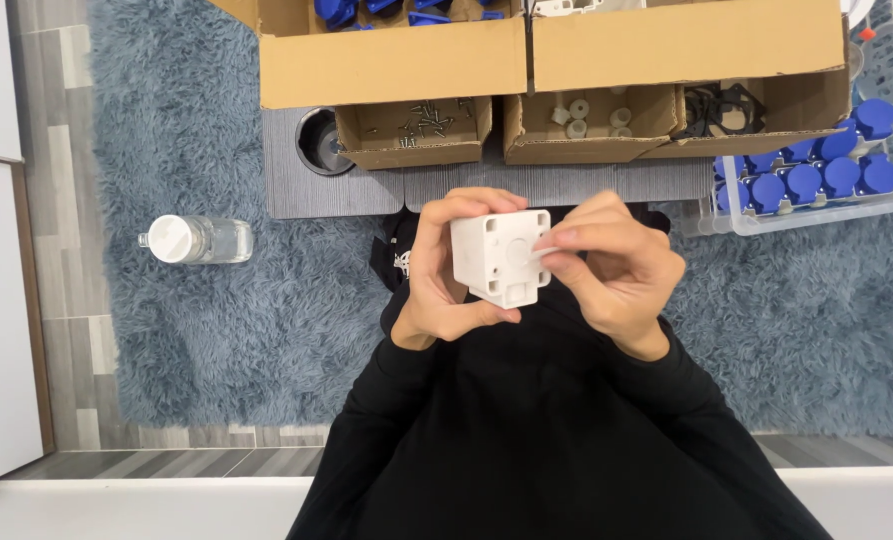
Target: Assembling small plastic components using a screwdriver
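I hold a white square plastic housing (pixel 500 256) in front of my chest, its flat back with corner holes facing the camera. My left hand (pixel 445 280) wraps around its left side and underside. My right hand (pixel 612 265) pinches a small white round piece (pixel 541 250) against the housing's right edge with thumb and forefinger. Both black sleeves fill the bottom of the view.
On the grey mat (pixel 367 190) stand small open cardboard boxes: one with screws (pixel 417 125), one with white round parts (pixel 587 115), one with black parts (pixel 722 108). A clear tray of blue caps (pixel 817 175) is at right, a water bottle (pixel 197 240) lies left on the rug.
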